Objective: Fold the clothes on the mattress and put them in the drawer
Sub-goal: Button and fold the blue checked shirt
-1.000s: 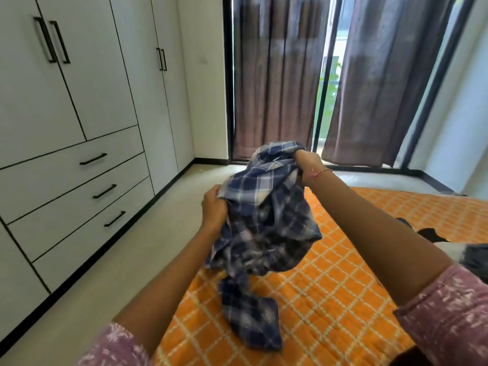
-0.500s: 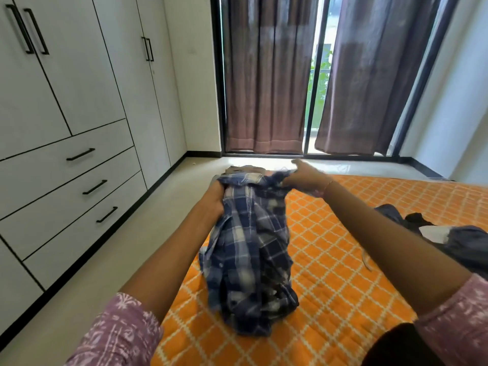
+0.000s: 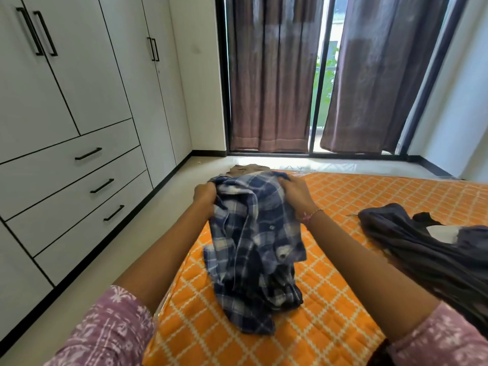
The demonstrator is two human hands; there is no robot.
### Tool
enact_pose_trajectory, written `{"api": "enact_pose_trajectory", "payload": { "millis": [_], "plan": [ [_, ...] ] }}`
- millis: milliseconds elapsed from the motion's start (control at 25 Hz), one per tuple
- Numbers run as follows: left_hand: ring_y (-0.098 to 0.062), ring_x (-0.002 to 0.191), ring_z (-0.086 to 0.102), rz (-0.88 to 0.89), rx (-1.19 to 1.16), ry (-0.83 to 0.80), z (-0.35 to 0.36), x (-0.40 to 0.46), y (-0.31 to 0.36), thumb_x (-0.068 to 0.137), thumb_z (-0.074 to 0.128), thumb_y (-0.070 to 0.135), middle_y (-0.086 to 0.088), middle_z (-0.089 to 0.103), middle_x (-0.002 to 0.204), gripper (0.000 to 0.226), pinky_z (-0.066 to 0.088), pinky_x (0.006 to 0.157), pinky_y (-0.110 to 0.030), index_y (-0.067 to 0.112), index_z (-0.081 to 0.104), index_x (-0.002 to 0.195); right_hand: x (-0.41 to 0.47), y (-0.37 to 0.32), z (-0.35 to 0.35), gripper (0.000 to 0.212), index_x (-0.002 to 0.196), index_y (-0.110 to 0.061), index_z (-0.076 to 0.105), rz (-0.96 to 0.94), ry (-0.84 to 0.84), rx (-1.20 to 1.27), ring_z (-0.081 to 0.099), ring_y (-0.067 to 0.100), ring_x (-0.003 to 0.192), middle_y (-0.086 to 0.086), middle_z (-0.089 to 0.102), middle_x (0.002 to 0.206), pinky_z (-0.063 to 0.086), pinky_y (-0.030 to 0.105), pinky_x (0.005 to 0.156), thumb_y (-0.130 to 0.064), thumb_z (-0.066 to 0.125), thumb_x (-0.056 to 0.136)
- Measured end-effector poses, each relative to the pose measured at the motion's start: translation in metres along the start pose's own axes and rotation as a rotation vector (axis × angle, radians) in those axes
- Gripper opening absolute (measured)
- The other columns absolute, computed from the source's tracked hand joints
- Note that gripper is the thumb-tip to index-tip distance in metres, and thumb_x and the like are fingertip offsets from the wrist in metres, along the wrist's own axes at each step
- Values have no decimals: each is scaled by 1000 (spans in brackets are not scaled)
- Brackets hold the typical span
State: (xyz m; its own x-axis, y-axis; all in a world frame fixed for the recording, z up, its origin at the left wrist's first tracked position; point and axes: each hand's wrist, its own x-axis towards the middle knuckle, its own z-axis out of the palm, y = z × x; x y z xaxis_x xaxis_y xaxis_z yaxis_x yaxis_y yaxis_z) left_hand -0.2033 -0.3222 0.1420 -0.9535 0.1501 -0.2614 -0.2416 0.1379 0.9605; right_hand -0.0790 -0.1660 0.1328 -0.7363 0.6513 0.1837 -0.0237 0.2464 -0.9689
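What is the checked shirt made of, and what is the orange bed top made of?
The checked shirt looks like soft woven cloth, probably cotton: it crumples into loose folds and has small buttons. The orange mattress cover looks like quilted fabric, matte, with stitched white lines forming puffy diamonds.

Head view: looked forward and down from the person's head.
Near: the mattress (image 3: 343,299) close below.
Far: curtains (image 3: 266,75) ahead.
Left: wardrobe (image 3: 66,101).
Shared: one view only.
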Motion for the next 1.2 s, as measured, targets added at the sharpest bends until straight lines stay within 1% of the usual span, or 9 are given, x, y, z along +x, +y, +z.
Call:
{"api": "enact_pose_trajectory", "payload": {
  "millis": [240, 400, 560, 720, 880, 960, 1040, 1120, 1200],
  "plan": [
    [-34, 113, 54, 415, 521, -33, -24, -4, 0, 88, 56, 11, -17, 60, 120, 26, 47, 91, -38, 10, 61, 113, 22, -48, -18, 18, 83, -12, 67, 85, -107, 241, 65, 14, 56, 2, 68, 66, 55, 30, 64, -16, 54, 95],
    [-30, 145, 3, 814, 1151, -418, 1, -43, 10, 71, 78, 41, -14, 0, 157, 116, 11, 114, -47, 21, -4, 151, 24, -72, -17, 23, 79, -11, 63, 77, -253, 121, 64, 14, 57, 4, 66, 69, 54, 27, 61, -19, 51, 97],
    [-32, 119, 46, 1331, 850, -187, 38, -70, 15, 78, 65, 16, -12, 48, 131, 59, 35, 89, -32, 16, 48, 134, 27, -79, -17, 18, 82, -3, 64, 122, -343, -102, 60, 23, 73, 14, 63, 81, 49, 33, 72, -9, 52, 94],
    [-22, 86, 58, 1054, 765, -590, 41, -45, 44, 72, 53, 2, -6, 64, 93, 34, 44, 74, -26, 15, 68, 99, 29, -62, -37, 26, 70, -7, 60, 28, -114, -215, 55, 21, 67, 8, 56, 68, 43, 30, 63, -12, 52, 94],
    [-22, 74, 55, 858, 626, -420, 34, -28, 39, 83, 63, 13, -8, 58, 78, 8, 44, 59, -23, 10, 67, 89, 26, -55, -59, 24, 77, -12, 58, 192, -93, 324, 61, 13, 45, 4, 63, 57, 51, 22, 50, -19, 48, 98],
    [-21, 65, 52, 375, 382, -339, 30, -30, 15, 92, 55, 37, -7, 54, 71, 33, 43, 51, -22, 5, 62, 86, 20, -61, -60, 24, 83, -13, 59, 224, -181, 515, 64, 16, 49, 3, 66, 57, 53, 25, 51, -24, 46, 99],
    [-26, 79, 63, -127, 215, -521, 28, -27, -16, 85, 36, 73, -13, 65, 86, 74, 49, 61, -30, 5, 62, 97, 14, -66, -58, 27, 88, -11, 61, 230, -277, 617, 67, 18, 56, 4, 69, 64, 57, 27, 56, -28, 44, 99],
    [-35, 106, 60, -280, -2, -757, 39, -27, -37, 79, 34, 80, -18, 65, 111, 85, 51, 79, -45, 7, 63, 114, 9, -65, -58, 28, 91, -10, 63, 225, -378, 627, 69, 19, 65, 5, 71, 72, 58, 28, 63, -28, 43, 99],
    [-30, 93, 64, -212, -340, -731, 56, -38, -32, 88, 48, 57, -16, 67, 103, 56, 52, 80, -40, 6, 65, 104, 4, -65, -63, 23, 99, -10, 62, 183, -472, 629, 69, 17, 72, 4, 72, 80, 57, 28, 70, -20, 41, 97]
  ]
}}
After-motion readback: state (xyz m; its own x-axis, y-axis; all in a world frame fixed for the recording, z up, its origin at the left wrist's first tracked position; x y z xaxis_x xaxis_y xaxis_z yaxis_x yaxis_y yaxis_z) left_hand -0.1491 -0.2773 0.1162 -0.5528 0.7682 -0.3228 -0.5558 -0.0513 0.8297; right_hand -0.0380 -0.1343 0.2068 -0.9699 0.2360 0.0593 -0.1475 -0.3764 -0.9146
